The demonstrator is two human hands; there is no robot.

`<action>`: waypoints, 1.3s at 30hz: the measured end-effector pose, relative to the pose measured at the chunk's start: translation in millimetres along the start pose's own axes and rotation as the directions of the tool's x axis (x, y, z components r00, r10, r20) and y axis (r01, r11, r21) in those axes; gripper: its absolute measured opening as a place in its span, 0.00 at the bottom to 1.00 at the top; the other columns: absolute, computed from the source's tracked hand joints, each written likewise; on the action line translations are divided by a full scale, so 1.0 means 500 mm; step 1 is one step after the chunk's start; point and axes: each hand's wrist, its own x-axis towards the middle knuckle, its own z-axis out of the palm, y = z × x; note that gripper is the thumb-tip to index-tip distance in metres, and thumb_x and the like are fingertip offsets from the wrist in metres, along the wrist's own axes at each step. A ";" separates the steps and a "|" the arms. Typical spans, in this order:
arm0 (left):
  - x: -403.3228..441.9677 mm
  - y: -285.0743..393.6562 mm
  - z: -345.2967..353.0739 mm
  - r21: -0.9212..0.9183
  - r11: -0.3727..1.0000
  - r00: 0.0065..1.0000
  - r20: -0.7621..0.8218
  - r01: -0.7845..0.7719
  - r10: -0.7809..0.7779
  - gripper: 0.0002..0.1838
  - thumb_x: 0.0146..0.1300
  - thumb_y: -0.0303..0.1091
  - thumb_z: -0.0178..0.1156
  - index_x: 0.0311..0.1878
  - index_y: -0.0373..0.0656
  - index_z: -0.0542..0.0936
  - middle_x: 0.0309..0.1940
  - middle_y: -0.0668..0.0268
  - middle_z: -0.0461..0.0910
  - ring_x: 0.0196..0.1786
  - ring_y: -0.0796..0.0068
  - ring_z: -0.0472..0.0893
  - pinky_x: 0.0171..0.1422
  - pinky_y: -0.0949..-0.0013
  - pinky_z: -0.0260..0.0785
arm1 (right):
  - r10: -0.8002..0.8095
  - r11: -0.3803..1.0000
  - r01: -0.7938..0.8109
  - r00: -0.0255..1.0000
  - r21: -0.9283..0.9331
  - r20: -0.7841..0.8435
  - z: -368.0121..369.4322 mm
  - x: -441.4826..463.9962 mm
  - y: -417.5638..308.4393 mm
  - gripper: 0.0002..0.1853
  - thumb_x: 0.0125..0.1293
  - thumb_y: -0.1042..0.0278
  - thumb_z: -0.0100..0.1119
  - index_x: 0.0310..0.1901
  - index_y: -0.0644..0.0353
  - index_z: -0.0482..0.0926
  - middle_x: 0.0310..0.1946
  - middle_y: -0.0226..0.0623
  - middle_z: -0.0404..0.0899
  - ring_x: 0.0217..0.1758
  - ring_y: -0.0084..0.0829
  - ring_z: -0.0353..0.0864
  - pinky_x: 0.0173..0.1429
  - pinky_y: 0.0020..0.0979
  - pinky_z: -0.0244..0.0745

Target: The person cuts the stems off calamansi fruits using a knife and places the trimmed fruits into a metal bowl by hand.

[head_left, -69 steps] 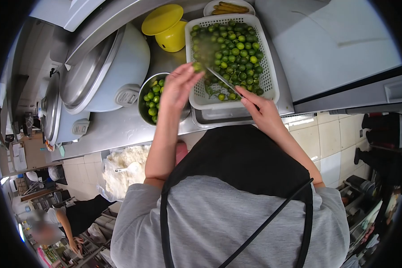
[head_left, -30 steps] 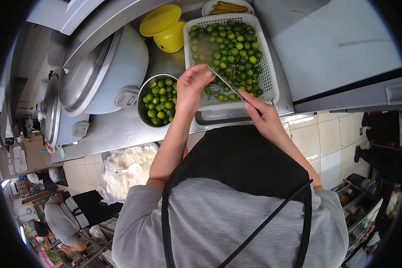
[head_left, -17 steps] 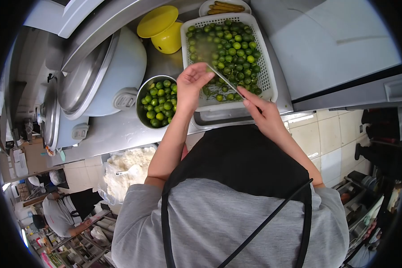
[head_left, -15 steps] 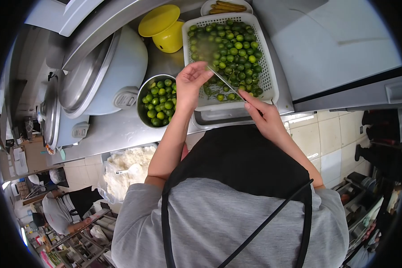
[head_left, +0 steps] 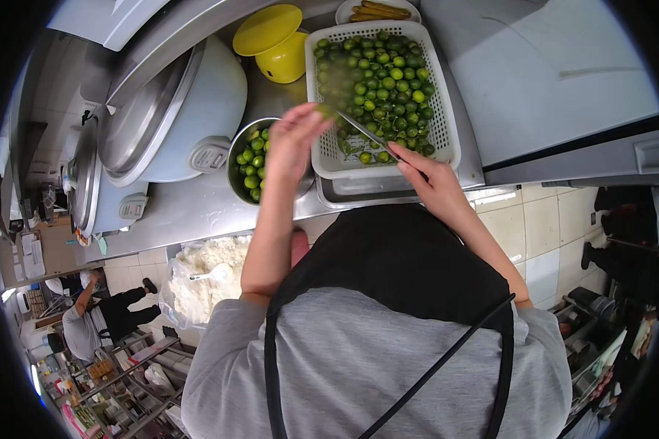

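My left hand (head_left: 293, 139) is closed at the fingertips on a small green lime (head_left: 326, 112), both blurred by motion, above the left side of the white basket. In my right hand (head_left: 433, 179) is a slim metal knife (head_left: 366, 131), its tip pointing up and left close to the lime. Many green limes (head_left: 388, 84) lie in the white perforated basket (head_left: 449, 124) beyond my hands. Left of my left forearm stands a steel bowl (head_left: 232, 170) with more limes, partly hidden by that arm.
A yellow container (head_left: 282, 62) stands behind the bowl, with large lidded cookers (head_left: 212, 102) to the left. A plate of brown sticks (head_left: 379, 10) is at the back. Below the steel counter (head_left: 176, 208) sits a bag of white rice-like food (head_left: 205, 282). Another person (head_left: 102, 314) is at lower left.
My left hand has shifted slightly left, its wrist now covering part of the bowl, and a lime shows at its fingertips. The right hand with the knife has barely moved.
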 end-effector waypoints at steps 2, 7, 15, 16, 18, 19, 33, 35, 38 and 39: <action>-0.007 0.066 -0.053 0.308 0.951 0.993 -0.095 -0.032 0.064 0.14 0.57 0.26 0.60 0.47 0.32 0.75 0.40 0.61 0.77 0.44 0.69 0.79 0.56 0.67 0.70 | 0.093 0.995 -0.094 0.994 0.022 0.057 -0.013 -0.010 0.004 0.18 0.66 0.62 0.50 0.57 0.52 0.72 0.49 0.44 0.77 0.50 0.39 0.79 0.52 0.30 0.71; -0.003 0.102 -0.100 0.968 0.248 0.959 -0.029 -0.043 0.281 0.13 0.49 0.28 0.65 0.40 0.38 0.80 0.34 0.59 0.80 0.40 0.69 0.80 0.47 0.69 0.70 | 0.105 0.994 -0.105 0.994 0.002 -0.038 -0.041 -0.011 0.017 0.18 0.66 0.63 0.50 0.58 0.52 0.71 0.50 0.43 0.76 0.49 0.37 0.79 0.52 0.29 0.71; 0.079 -0.184 0.020 0.937 -0.122 0.875 0.252 -0.327 -0.413 0.10 0.44 0.28 0.63 0.34 0.41 0.83 0.32 0.55 0.81 0.41 0.57 0.80 0.46 0.62 0.72 | 0.041 0.999 -0.039 0.998 0.035 -0.048 -0.021 0.007 -0.014 0.18 0.66 0.64 0.51 0.57 0.55 0.71 0.49 0.45 0.77 0.49 0.38 0.79 0.51 0.28 0.71; 0.097 -0.224 0.003 0.924 -0.175 0.871 0.238 -0.339 -0.430 0.12 0.43 0.30 0.64 0.35 0.41 0.83 0.33 0.55 0.81 0.41 0.58 0.80 0.46 0.63 0.73 | 0.040 0.999 -0.038 0.998 0.034 -0.052 -0.021 0.005 -0.014 0.18 0.66 0.64 0.51 0.57 0.55 0.71 0.49 0.45 0.77 0.49 0.38 0.79 0.51 0.28 0.71; 0.103 -0.215 0.007 0.905 -0.227 0.862 0.230 -0.360 -0.451 0.14 0.43 0.31 0.65 0.37 0.41 0.83 0.33 0.54 0.80 0.41 0.58 0.80 0.47 0.64 0.73 | 0.042 0.999 -0.040 0.998 0.028 -0.051 -0.021 0.001 -0.012 0.18 0.66 0.64 0.51 0.57 0.55 0.71 0.50 0.44 0.76 0.50 0.36 0.79 0.52 0.28 0.70; 0.090 -0.157 0.029 0.969 0.023 0.881 0.232 -0.244 -0.413 0.15 0.45 0.30 0.65 0.39 0.40 0.82 0.33 0.54 0.80 0.40 0.61 0.80 0.47 0.66 0.73 | 0.044 0.999 -0.043 0.997 0.029 -0.057 -0.023 -0.001 -0.009 0.18 0.66 0.64 0.51 0.57 0.55 0.71 0.50 0.44 0.76 0.50 0.36 0.79 0.52 0.28 0.70; 0.011 -0.026 0.052 0.060 0.998 0.992 0.123 0.024 -0.032 0.13 0.57 0.19 0.57 0.47 0.34 0.76 0.38 0.63 0.78 0.42 0.72 0.79 0.54 0.66 0.74 | 0.015 0.994 -0.010 0.999 0.106 -0.039 0.005 -0.010 -0.002 0.19 0.67 0.64 0.49 0.58 0.57 0.70 0.52 0.44 0.75 0.55 0.37 0.75 0.57 0.28 0.67; 0.010 -0.027 0.054 0.039 0.999 0.991 0.131 -0.017 0.012 0.11 0.60 0.21 0.55 0.46 0.35 0.76 0.41 0.62 0.78 0.44 0.71 0.79 0.52 0.69 0.74 | 0.008 0.995 -0.005 1.000 0.104 -0.029 0.007 -0.011 -0.005 0.19 0.67 0.64 0.49 0.58 0.56 0.70 0.52 0.44 0.75 0.55 0.37 0.76 0.56 0.28 0.67; 0.011 -0.025 0.059 0.019 1.000 0.997 0.081 -0.002 0.000 0.10 0.59 0.21 0.56 0.45 0.36 0.76 0.40 0.62 0.78 0.43 0.72 0.79 0.52 0.69 0.75 | 0.019 0.996 -0.018 1.000 0.086 -0.015 0.006 -0.013 -0.007 0.18 0.67 0.64 0.49 0.58 0.54 0.70 0.51 0.45 0.76 0.53 0.38 0.77 0.55 0.29 0.69; 0.009 -0.024 0.063 0.020 1.000 0.997 0.082 -0.001 -0.001 0.10 0.59 0.21 0.56 0.45 0.36 0.76 0.40 0.62 0.78 0.43 0.72 0.79 0.52 0.69 0.75 | 0.037 0.997 -0.036 0.999 0.070 -0.009 0.005 -0.014 -0.007 0.18 0.67 0.63 0.49 0.58 0.54 0.71 0.50 0.45 0.76 0.53 0.38 0.77 0.54 0.29 0.69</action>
